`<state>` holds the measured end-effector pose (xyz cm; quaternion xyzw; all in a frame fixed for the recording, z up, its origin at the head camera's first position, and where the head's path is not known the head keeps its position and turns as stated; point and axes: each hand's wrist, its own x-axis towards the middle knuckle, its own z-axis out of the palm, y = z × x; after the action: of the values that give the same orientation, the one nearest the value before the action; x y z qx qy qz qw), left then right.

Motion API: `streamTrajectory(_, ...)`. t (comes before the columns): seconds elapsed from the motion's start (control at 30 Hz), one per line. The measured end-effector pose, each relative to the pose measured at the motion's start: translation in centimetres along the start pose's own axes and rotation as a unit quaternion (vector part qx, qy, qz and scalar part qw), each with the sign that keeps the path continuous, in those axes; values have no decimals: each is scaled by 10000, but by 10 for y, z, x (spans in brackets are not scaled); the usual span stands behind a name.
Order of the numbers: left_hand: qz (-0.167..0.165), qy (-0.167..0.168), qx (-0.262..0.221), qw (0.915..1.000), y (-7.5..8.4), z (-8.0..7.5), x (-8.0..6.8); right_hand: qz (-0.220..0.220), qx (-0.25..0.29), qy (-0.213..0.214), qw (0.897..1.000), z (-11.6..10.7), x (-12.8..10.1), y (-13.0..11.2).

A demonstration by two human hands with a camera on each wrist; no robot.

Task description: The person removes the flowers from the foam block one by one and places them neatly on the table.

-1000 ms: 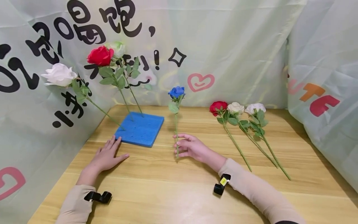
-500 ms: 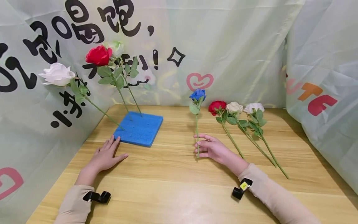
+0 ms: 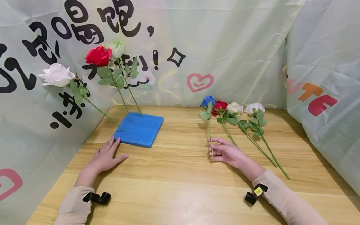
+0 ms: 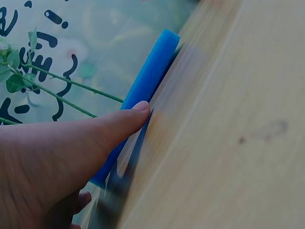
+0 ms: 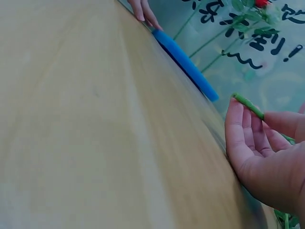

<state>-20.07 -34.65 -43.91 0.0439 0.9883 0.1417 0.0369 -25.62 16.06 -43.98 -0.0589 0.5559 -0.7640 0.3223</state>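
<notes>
In the head view my right hand [image 3: 226, 153] pinches the lower stem of a blue artificial rose [image 3: 208, 101] between thumb and fingers. Its bloom overlaps a red rose lying on the table. The right wrist view shows the cut end of the green stem [image 5: 248, 106] at the fingertips. My left hand [image 3: 105, 157] lies flat with spread fingers, its fingertips at the near left edge of a blue foam board [image 3: 140, 132]. A white rose [image 3: 57, 75], a red rose [image 3: 98, 56] and a pale green rose [image 3: 116, 50] stand in the board, the white one leaning far left.
On the table's right lie a red rose [image 3: 219, 107], a cream rose [image 3: 235, 108] and a pale lilac-white rose [image 3: 254, 108], stems toward the front. Printed cloth [image 3: 239, 47] hangs behind the wooden table [image 3: 174, 187] and along both sides.
My right hand has carried the blue rose rightward, away from the foam board and up to the lying roses, its bloom now lower. My left hand has stayed in place.
</notes>
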Motion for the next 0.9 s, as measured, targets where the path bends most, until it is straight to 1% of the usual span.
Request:
streamTrajectory(0.23, -5, -24, 12, 10000, 0, 0, 0, 97, 46, 136, 9998, -6, -1, -4)
streamTrajectory(0.47, 11, -16, 10, 10000, 2, -3, -1, 158, 29, 250, 9996, -8, 2, -8)
streamTrajectory(0.73, 15, -44, -22, 10000, 0, -2, 0, 211, 237, 424, 9986, -15, 6, -12)
streamTrajectory(0.9, 9, -49, -11, 10000, 0, -1, 0, 245, 288, 273, 9989, -21, 7, -13)
